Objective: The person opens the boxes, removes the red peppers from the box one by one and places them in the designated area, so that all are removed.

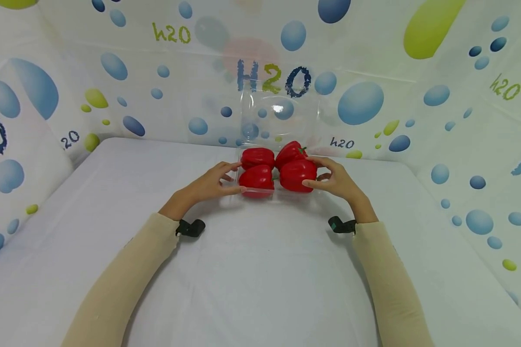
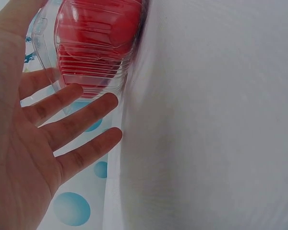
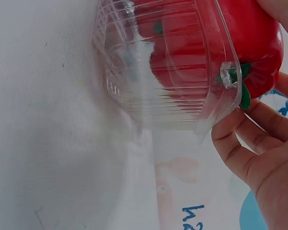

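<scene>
The left hand (image 1: 208, 185) rests against the left side of a clear box (image 1: 260, 193), fingers (image 2: 81, 117) straight and released. Four red peppers (image 1: 257, 177) already fill the box, which sits at the far middle of the white counter (image 1: 260, 270). Its lid (image 1: 278, 118) stands open behind, so closing looks left. The right hand (image 1: 336, 180) cups the right side, fingers (image 3: 240, 153) curled under the rim.
</scene>
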`<state>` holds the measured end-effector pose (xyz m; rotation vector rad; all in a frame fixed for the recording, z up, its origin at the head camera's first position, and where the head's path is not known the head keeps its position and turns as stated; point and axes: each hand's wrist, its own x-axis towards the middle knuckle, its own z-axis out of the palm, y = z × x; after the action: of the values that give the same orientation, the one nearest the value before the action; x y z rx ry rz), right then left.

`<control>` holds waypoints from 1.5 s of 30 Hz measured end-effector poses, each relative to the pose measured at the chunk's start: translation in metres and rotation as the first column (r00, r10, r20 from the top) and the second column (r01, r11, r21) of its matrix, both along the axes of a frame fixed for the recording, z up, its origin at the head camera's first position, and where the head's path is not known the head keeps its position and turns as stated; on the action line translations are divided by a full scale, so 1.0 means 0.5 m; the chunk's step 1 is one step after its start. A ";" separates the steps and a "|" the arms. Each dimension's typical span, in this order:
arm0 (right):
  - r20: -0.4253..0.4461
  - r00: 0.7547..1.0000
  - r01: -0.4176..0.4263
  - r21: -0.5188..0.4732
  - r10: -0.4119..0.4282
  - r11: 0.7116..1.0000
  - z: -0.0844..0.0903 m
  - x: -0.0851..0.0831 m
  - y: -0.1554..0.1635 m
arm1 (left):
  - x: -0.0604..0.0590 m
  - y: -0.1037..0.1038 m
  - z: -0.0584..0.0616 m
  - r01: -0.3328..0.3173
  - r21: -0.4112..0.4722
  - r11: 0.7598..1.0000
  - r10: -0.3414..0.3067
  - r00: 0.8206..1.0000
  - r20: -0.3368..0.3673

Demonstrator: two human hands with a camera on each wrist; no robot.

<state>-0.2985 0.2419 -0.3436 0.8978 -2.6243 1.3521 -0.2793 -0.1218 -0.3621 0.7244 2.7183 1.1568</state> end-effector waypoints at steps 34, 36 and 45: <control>-0.077 0.997 0.024 -0.043 -0.027 0.999 0.037 0.058 -0.026 | 0.016 0.006 -0.007 -0.019 0.015 1.000 0.019 1.000 -0.007; -0.082 0.996 0.030 -0.054 -0.035 0.998 0.026 0.046 -0.021 | 0.016 0.007 -0.007 -0.020 0.015 1.000 0.021 1.000 -0.011; -0.077 0.996 0.031 -0.095 -0.038 0.995 0.000 0.016 -0.004 | 0.020 0.009 -0.008 -0.021 0.017 1.000 0.021 1.000 -0.007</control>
<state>-0.2907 0.2399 -0.3435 0.8710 -2.4843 1.3884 -0.2694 -0.1171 -0.3661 0.7058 2.7317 1.1857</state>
